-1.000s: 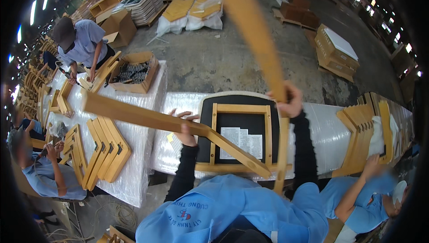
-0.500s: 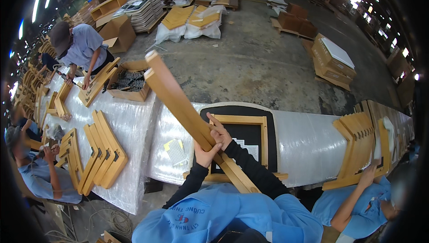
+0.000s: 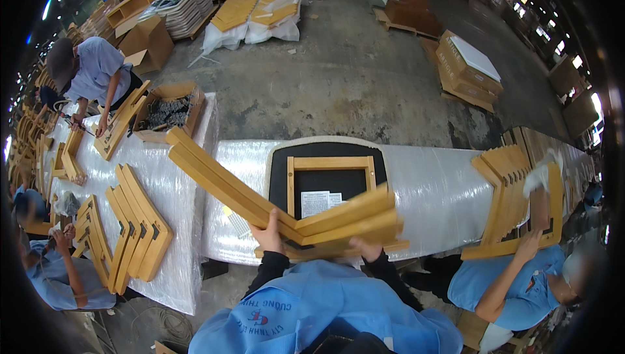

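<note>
Gripping a bent, light-brown wooden frame piece (image 3: 273, 207) with our left hand (image 3: 268, 237) and right hand (image 3: 364, 248), both clamped, probably steadying it above the plastic-wrapped table (image 3: 430, 191).

Tan wooden frame (image 3: 286, 207), black seat panel (image 3: 280, 175), blue sleeves (image 3: 325, 295)

Ahead of you: table (image 3: 443, 191) wrapped in clear film; stacked angled wooden frames (image 3: 133, 227) at your left; cardboard boxes (image 3: 465, 64) on the concrete floor (image 3: 338, 81); a co-worker's stack (image 3: 514, 204) at your right.
</note>
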A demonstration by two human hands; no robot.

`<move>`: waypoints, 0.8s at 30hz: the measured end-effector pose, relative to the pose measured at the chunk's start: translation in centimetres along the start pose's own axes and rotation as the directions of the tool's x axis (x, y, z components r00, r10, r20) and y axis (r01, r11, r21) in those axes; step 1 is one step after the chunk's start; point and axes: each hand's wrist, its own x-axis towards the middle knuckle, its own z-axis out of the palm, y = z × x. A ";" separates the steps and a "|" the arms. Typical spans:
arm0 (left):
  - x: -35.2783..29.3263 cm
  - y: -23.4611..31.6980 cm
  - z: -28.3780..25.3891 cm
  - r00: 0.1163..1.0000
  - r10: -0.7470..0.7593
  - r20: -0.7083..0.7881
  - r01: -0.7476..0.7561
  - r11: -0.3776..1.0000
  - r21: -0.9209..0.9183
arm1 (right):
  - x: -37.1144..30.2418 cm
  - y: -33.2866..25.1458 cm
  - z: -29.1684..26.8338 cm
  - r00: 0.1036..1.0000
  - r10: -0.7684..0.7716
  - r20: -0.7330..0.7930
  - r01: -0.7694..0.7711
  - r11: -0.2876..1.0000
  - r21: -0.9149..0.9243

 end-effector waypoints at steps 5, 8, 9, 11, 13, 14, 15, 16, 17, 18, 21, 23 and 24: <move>-4.3 -1.7 0.1 0.868 -0.268 0.418 0.282 0.959 0.028 | 8.2 -1.9 -1.4 0.879 0.305 -0.367 -0.107 0.875 0.471; -4.1 -3.0 0.9 0.576 -0.583 0.573 0.652 0.750 0.108 | 10.8 -0.8 -4.4 0.841 0.397 -0.367 -0.221 0.872 0.437; -4.0 -3.4 1.3 0.417 -0.667 0.617 0.773 0.618 0.146 | 11.5 0.3 -5.7 0.833 0.425 -0.354 -0.257 0.864 0.432; -4.2 -3.4 1.9 0.335 -0.695 0.636 0.789 0.576 0.214 | 12.4 3.4 -8.4 0.815 0.477 -0.328 -0.335 0.851 0.405; -3.6 -4.4 1.4 0.265 -0.738 0.620 0.790 0.536 0.299 | 13.1 7.2 -10.9 0.799 0.522 -0.299 -0.412 0.837 0.360; -2.9 -4.1 1.2 0.170 -0.767 0.619 0.753 0.506 0.421 | 13.5 8.5 -12.5 0.785 0.524 -0.332 -0.440 0.847 0.297; -1.9 -2.9 1.0 0.075 -0.792 0.606 0.700 0.475 0.533 | 14.0 9.7 -14.0 0.773 0.521 -0.361 -0.466 0.853 0.233; -0.8 -1.4 0.4 -0.015 -0.817 0.577 0.634 0.439 0.637 | 14.4 10.7 -14.9 0.763 0.519 -0.385 -0.493 0.853 0.172; 0.7 0.4 -0.8 -0.046 -0.779 0.626 0.531 0.511 0.675 | 14.6 11.2 -15.2 0.769 0.524 -0.366 -0.529 0.843 0.097; 2.2 2.5 -2.0 -0.045 -0.681 0.731 0.434 0.645 0.629 | 14.9 11.3 -15.6 0.777 0.524 -0.350 -0.552 0.834 0.023; 9.1 1.0 -8.6 0.247 -0.686 0.684 0.551 0.680 0.483 | 15.5 10.3 -14.8 0.747 0.586 -0.313 -0.634 0.770 -0.071; 14.7 -4.9 -13.9 0.674 -0.658 0.337 0.618 0.751 0.230 | 15.6 10.1 -15.1 0.727 0.616 -0.302 -0.669 0.735 -0.110; 15.9 -6.6 -13.5 0.845 -0.533 -0.032 0.530 0.830 0.175 | 15.5 11.3 -16.1 0.761 0.559 -0.328 -0.624 0.768 -0.140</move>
